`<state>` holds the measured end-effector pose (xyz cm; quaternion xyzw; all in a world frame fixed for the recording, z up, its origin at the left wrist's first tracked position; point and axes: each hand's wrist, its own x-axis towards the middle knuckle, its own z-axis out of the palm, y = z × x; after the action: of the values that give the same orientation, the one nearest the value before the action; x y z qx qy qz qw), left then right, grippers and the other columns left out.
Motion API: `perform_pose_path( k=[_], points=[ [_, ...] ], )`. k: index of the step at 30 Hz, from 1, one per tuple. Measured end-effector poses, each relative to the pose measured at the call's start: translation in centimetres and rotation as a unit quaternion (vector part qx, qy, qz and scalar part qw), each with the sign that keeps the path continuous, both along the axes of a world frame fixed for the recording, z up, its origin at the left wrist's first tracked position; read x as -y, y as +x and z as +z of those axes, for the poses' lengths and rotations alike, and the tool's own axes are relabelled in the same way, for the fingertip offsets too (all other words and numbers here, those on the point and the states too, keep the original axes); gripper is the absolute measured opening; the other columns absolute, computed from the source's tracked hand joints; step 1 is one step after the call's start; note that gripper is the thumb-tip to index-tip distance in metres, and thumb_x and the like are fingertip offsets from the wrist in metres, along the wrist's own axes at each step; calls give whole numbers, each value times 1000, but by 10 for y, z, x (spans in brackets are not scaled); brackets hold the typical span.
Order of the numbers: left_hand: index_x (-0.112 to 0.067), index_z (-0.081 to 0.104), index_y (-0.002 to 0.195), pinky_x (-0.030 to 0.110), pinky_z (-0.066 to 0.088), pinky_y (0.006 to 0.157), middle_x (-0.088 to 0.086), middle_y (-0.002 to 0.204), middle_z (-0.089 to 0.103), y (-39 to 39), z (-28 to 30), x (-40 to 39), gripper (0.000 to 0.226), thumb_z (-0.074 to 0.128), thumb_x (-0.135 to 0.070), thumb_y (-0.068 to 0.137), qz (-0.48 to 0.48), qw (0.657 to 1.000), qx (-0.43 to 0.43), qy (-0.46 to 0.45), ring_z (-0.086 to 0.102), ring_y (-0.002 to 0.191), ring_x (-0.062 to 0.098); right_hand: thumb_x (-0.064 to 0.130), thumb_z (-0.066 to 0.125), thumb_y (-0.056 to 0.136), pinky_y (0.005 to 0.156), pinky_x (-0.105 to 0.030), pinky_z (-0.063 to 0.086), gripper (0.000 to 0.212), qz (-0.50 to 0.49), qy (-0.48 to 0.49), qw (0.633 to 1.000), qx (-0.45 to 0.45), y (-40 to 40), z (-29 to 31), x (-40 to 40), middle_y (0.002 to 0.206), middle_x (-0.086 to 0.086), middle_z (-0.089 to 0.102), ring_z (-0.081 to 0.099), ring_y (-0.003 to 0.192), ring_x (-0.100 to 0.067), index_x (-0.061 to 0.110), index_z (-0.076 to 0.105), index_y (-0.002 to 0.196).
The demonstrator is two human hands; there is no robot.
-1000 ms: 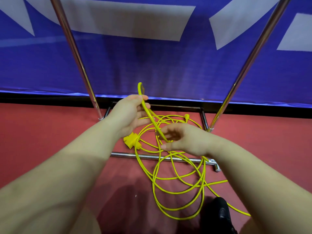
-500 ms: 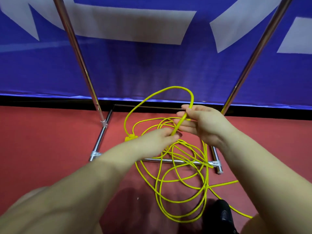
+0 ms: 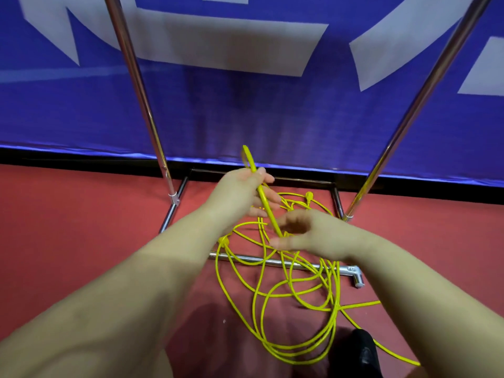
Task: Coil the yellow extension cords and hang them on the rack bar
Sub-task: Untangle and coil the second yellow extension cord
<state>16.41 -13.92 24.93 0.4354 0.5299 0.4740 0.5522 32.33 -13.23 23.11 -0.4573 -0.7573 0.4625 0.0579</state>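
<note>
The left hand now grips a gathered yellow cord loop again; right hand fingers pinch the strand below. Most cord still sprawls on the floor, so coiling has barely begun.

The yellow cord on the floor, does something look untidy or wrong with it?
Yes. Most of the yellow cord lies in loose, crossing loops on the red floor, draped over the rack's base bar, not in a neat coil. Only a short folded stretch is held by the left hand and right hand.
</note>
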Motion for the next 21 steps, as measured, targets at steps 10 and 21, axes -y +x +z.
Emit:
perform_pose_path(
  k=[10, 21],
  points=[
    [-14, 50, 126, 23, 44, 83, 1, 115, 60, 5, -13, 4, 34, 37, -32, 100, -144, 964, -223, -3, 56, 101, 12, 13, 43, 98, 61, -27, 55, 17, -271, -76, 923, -261, 2, 15, -13, 73, -2, 63, 66, 56, -10, 17, 56, 88],
    [-14, 52, 98, 10, 46, 65, -2, 82, 61, 16, -17, 2, 18, 34, -9, 100, -165, 965, -198, 51, 56, 71, 6, 27, 54, 92, 74, -26, 57, 11, -317, -141, 857, -382, 11, 25, -24, 96, -4, 69, 69, 86, -13, 18, 58, 97]
  ],
)
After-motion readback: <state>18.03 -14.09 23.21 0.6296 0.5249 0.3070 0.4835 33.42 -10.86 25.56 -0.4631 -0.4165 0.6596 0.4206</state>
